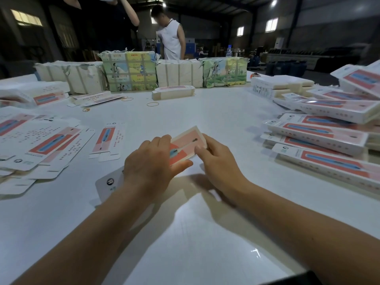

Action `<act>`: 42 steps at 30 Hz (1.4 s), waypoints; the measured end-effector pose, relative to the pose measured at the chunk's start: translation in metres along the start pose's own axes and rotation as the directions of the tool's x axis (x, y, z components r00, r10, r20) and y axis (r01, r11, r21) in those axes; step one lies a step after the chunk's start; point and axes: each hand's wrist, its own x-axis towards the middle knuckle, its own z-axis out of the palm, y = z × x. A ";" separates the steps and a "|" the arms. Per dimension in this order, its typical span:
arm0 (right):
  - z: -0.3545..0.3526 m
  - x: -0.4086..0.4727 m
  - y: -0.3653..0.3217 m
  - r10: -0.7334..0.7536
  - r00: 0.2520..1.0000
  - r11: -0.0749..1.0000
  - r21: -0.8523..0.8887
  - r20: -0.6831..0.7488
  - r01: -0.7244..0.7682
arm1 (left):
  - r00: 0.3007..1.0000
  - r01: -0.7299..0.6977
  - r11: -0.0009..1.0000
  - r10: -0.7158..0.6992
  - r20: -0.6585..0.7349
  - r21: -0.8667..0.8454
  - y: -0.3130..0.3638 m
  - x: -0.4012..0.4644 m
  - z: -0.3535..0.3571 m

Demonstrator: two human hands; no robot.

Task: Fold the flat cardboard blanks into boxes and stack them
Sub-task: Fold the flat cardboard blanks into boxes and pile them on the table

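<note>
Both hands on one cardboard blank (188, 144) at mid-desk (205, 233)

Left of the blank lie loose flat blanks (41, 149); the left hand (150, 167) curls round its near part, the right hand (218, 161) pinches its pink, blue-printed far end (white tab nearest); folded boxes (320, 138) are stacked right.

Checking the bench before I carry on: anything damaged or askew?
The wrapped bundles at the far edge have torn, ragged paper. Loose rubber bands lie scattered mid-table. The flat blanks on the left are fanned untidily.
</note>
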 end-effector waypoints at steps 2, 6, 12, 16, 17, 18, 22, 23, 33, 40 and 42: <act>0.000 -0.002 0.000 -0.041 0.999 0.998 -0.043 0.001 0.041 | 1.000 -0.008 0.999 0.008 -0.001 0.039 -0.001 0.002 0.002; -0.004 -0.001 0.001 -0.084 0.989 0.979 -0.172 0.122 0.105 | 0.998 -0.041 0.999 0.040 0.043 0.015 -0.017 0.004 0.000; -0.014 0.005 0.001 -0.358 0.866 0.699 -0.515 0.350 0.497 | 0.972 -0.169 0.985 0.173 0.159 -0.041 -0.032 0.008 -0.011; -0.012 0.008 0.009 -0.338 0.791 0.414 -0.674 0.511 0.612 | 0.947 -0.166 0.973 0.202 0.249 -0.158 -0.033 0.007 -0.013; -0.012 0.009 0.009 -0.334 0.799 0.392 -0.698 0.500 0.600 | 0.953 -0.192 0.970 0.220 0.210 -0.148 -0.034 0.007 -0.012; -0.013 0.011 0.010 -0.334 0.813 0.368 -0.728 0.477 0.578 | 0.961 -0.225 0.967 0.241 0.137 -0.120 -0.034 0.008 -0.012; -0.048 0.035 -0.002 -0.392 0.886 0.337 -0.857 0.248 0.389 | 0.972 -0.196 0.978 0.184 -0.149 -0.074 -0.045 0.013 -0.004; -0.066 0.044 -0.007 -0.419 0.891 0.346 -0.877 0.175 0.335 | 0.982 -0.147 0.986 0.135 -0.131 -0.085 -0.051 0.016 0.001; -0.278 0.045 0.058 -0.142 0.956 0.010 -0.966 -0.255 -0.257 | 0.998 -0.036 0.965 0.049 0.044 -0.260 -0.068 0.012 0.046; -0.283 0.043 0.045 -0.095 0.950 -0.008 -0.954 -0.298 -0.300 | 0.991 0.031 0.962 0.006 0.136 -0.271 -0.036 0.009 0.031; -0.265 0.044 0.028 -0.135 0.952 0.053 -0.961 -0.276 -0.272 | 0.990 0.050 0.951 -0.008 0.137 -0.305 -0.023 0.008 0.020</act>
